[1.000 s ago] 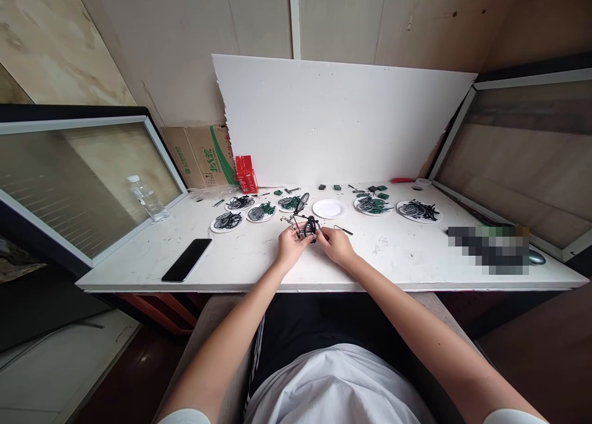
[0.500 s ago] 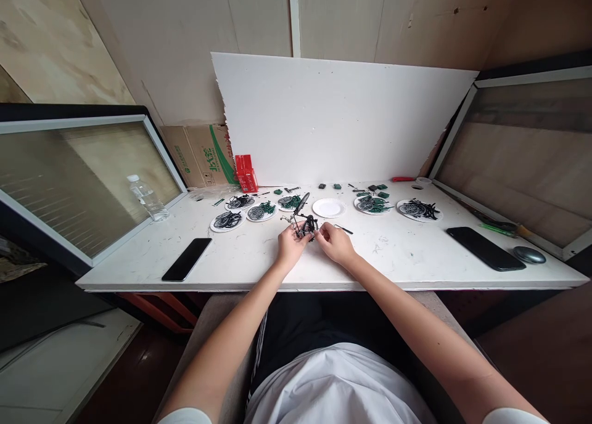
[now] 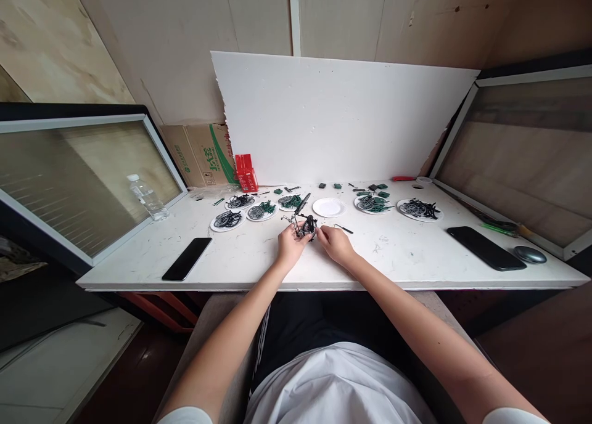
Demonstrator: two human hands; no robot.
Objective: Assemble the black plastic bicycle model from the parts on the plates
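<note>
Above the front middle of the white table [image 3: 250, 257], my left hand [image 3: 290, 245] is closed around a small black model bicycle [image 3: 308, 225]. One thin wheel of it sticks up and away from me, while the wheel nearer me lies between my hands. My right hand [image 3: 335, 242] is closed, its fingertips pinched at the right side of the model. The fingers hide exactly which part they grip. Just beyond the right hand lies a thin dark tool [image 3: 344, 229], which looks like a small screwdriver.
Paper plates of black and green parts stand left [image 3: 226, 221] and right [image 3: 420, 210]; a bare white plate [image 3: 329, 207] sits between. A phone [image 3: 187, 259] lies left, another [image 3: 485, 248] right beside a mouse [image 3: 530, 254]. A bottle [image 3: 147, 197] and red box [image 3: 246, 173] stand at back left.
My right hand has shifted slightly at the model's right side, its fingers a little straighter. The left hand and the model bicycle have hardly moved.
</note>
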